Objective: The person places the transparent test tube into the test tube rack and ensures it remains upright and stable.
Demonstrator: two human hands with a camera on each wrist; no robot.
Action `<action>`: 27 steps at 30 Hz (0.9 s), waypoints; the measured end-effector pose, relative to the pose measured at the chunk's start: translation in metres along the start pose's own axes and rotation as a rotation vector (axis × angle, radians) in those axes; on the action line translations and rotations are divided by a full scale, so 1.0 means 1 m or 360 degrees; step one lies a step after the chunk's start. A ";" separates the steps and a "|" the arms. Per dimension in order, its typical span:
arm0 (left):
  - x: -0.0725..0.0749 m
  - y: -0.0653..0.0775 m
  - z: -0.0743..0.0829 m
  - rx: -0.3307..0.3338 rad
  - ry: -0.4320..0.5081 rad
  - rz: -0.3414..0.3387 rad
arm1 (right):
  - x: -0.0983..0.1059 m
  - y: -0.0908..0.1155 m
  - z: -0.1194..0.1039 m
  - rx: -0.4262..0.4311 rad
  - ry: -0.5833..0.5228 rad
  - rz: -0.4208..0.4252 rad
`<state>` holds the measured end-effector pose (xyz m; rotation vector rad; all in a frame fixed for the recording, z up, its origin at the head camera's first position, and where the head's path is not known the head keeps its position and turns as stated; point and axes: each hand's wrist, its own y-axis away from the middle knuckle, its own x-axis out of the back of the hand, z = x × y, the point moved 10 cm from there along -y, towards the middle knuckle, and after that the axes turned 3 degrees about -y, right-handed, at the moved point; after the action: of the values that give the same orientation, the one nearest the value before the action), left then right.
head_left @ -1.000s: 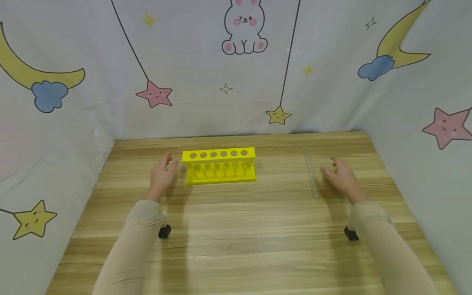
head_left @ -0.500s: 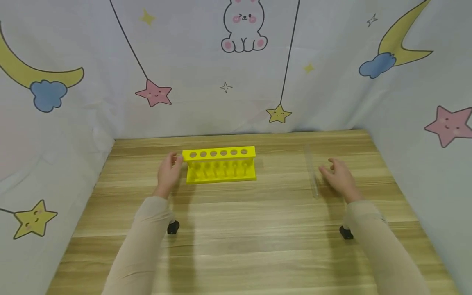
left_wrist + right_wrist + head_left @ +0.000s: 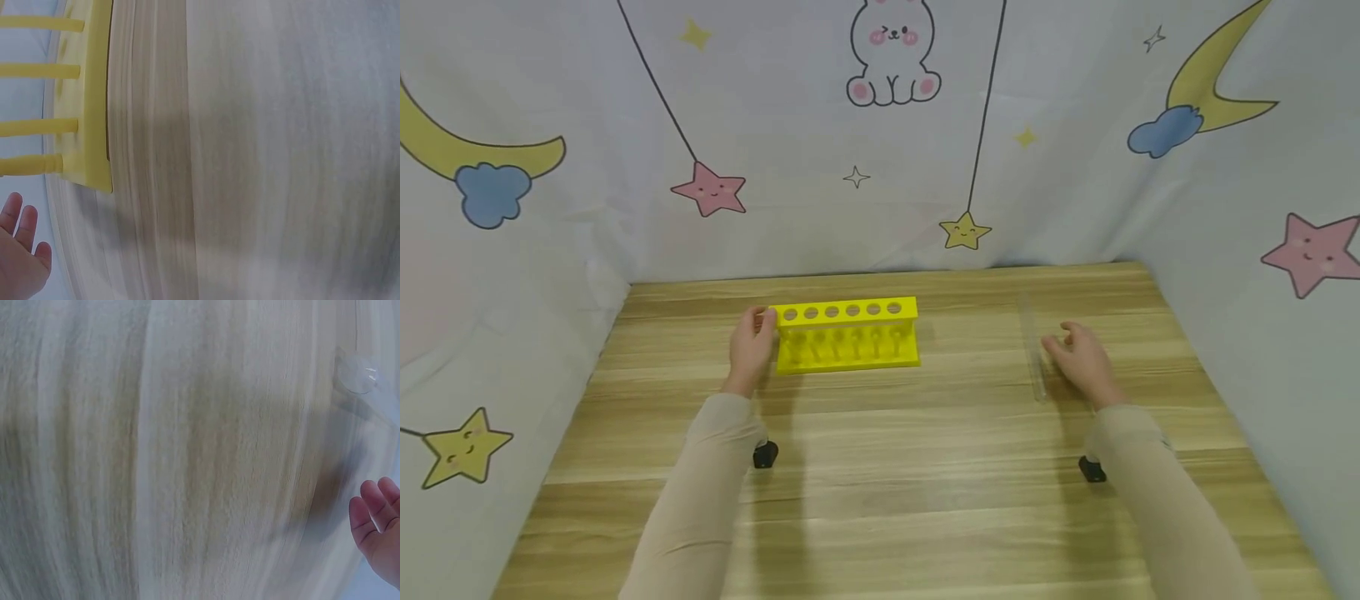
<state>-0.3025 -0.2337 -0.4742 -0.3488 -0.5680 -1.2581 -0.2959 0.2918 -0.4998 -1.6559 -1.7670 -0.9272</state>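
A yellow test tube rack stands on the wooden table left of centre, its top plate pierced by a row of round holes. At the rack's left end is my left hand, its thumb at the top plate's edge; whether it touches is hard to tell. Relaxed fingers show below the rack's pegs in the left wrist view. A clear glass tube lies lengthwise on the table to the right. My right hand hovers just right of it, fingers loosely bent and holding nothing.
The wooden table reaches back to a white cloth printed with stars, moons and a rabbit. Cloth also hangs along the left and right sides. A black wrist device sits under the left sleeve, another under the right.
My left hand has moved right, up to the rack's left end. My right hand has shifted slightly left, closer to the tube. Rack and tube have stayed in place.
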 end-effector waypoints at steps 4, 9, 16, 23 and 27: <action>-0.001 -0.001 0.002 0.0006 0.0043 0.0020 | 0.000 -0.002 -0.001 0.0007 -0.0005 0.0014; -0.003 -0.001 0.004 0.0026 0.0076 0.0003 | -0.001 -0.004 -0.004 0.0016 -0.0010 0.0040; -0.008 -0.002 0.005 0.0053 0.0097 -0.0042 | -0.003 -0.011 -0.006 -0.0004 0.0019 0.0064; -0.011 -0.002 0.006 0.0068 0.0122 -0.0037 | -0.002 -0.015 -0.013 -0.0021 0.0037 0.0084; -0.012 -0.004 0.007 0.0053 0.0116 -0.0017 | -0.004 -0.016 -0.014 -0.0052 0.0034 0.0070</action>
<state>-0.3098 -0.2215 -0.4755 -0.2713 -0.5286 -1.2651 -0.3128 0.2782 -0.4958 -1.6922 -1.7036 -0.9548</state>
